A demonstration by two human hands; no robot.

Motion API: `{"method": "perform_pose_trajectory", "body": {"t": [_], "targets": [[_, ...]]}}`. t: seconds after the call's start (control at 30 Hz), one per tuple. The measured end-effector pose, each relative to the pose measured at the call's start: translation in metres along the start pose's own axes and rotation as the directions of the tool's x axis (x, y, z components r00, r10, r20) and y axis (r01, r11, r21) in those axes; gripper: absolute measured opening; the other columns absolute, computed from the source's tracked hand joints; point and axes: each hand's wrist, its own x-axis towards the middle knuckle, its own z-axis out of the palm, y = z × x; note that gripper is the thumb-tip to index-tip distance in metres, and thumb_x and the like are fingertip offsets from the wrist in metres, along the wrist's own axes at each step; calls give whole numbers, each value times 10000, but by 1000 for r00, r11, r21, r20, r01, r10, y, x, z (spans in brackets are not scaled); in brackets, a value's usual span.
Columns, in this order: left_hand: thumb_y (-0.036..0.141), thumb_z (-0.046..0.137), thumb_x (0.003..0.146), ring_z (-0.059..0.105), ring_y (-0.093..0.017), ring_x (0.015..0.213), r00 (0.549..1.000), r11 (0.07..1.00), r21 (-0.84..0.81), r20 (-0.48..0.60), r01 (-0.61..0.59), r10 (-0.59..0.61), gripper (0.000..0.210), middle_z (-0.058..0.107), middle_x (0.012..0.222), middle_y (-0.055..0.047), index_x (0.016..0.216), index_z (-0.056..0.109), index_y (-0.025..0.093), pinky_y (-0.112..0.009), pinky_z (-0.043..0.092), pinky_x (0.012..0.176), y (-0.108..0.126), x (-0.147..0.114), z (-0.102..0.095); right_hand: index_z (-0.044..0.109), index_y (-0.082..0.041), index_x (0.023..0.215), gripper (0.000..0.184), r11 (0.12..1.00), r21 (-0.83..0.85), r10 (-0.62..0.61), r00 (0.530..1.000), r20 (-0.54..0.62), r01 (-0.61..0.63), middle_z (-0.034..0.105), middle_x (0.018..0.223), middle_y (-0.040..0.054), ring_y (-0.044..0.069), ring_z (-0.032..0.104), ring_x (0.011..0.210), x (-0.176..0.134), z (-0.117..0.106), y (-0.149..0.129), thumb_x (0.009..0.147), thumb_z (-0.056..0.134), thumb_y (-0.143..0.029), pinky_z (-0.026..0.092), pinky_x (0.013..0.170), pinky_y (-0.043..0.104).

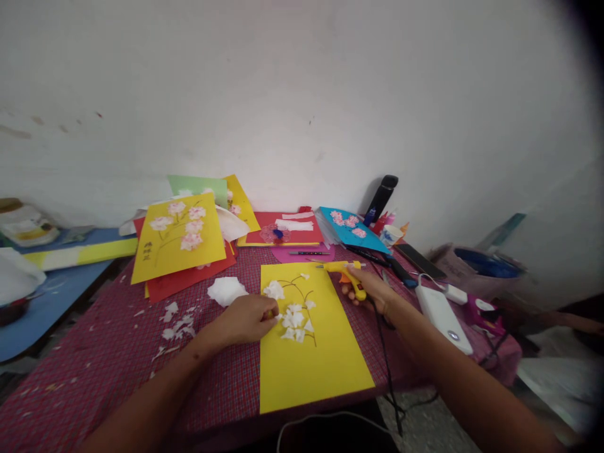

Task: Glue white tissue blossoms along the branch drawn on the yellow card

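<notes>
A yellow sheet of paper (314, 371) lies near the table's front edge, with drawn brown stems and white paper flowers (293, 316) on it. My left hand (251, 318) is closed at the sheet's left edge, fingertips pinched beside the white petals; what they hold, if anything, is hidden. In my right hand (370, 286) is a yellow hot glue gun (343, 268), its nozzle pointing left over the sheet's top right corner. A crumpled piece of white tissue paper (226, 290) rests just behind my left hand. White paper scraps (178, 327) are scattered to the left.
Finished flower pictures (182, 236) are stacked at back left. A blue flower card (353, 229), black bottle (383, 196) and paper cup (391, 235) stand at back right. A white power bank (443, 319) lies right, and the glue gun's cord (384, 352) hangs over the front edge.
</notes>
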Motion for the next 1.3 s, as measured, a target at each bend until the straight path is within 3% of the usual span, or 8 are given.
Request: {"method": "perform_pose_trajectory", "body": {"t": [0.27,0.57,0.7,0.93,1.13,1.3], "targets": [[275,490,855,546,-150,683,1000,1000,1,8,11,-11,140,646,760,-7,809,595,197,-266,306,599,2,0,-1,587,-158,789,323,987,-100,-121,991,56,126,613,581,15,110,537,411,-1,3,-8,922,537,-448,426,351,200],[276,477,853,549,-152,677,1000,1000,6,6,18,-18,153,654,765,-9,800,599,200,-269,311,595,2,0,-1,586,-143,790,410,984,-174,-29,998,49,38,645,600,62,117,567,429,10,-6,-12,932,479,-512,435,351,189],[276,478,848,556,-158,687,1000,1000,-5,17,22,-22,151,658,771,-13,809,604,202,-270,315,600,2,0,0,583,-149,778,394,980,-181,-72,995,67,83,619,585,27,106,542,411,10,-5,-12,933,477,-495,443,363,199],[266,473,848,546,-149,672,1000,1000,-14,13,23,-22,144,648,761,-9,807,595,200,-265,315,597,3,0,-2,560,-155,689,340,940,-296,-149,984,98,172,568,524,-30,75,499,383,7,4,-22,817,661,-452,365,341,162],[268,473,841,544,-151,678,999,1000,8,21,28,-28,143,645,764,-11,800,592,200,-269,313,602,4,0,-3,579,-163,768,398,958,-266,-72,987,145,109,602,557,-1,105,535,413,14,-3,-16,862,559,-549,414,357,188],[265,475,845,543,-150,674,1000,1000,-1,6,17,-17,136,640,757,-8,789,581,201,-268,312,599,2,0,-1,584,-173,814,420,956,-290,-26,998,54,40,638,575,22,126,571,430,25,-17,-8,875,520,-584,429,344,192]]}}
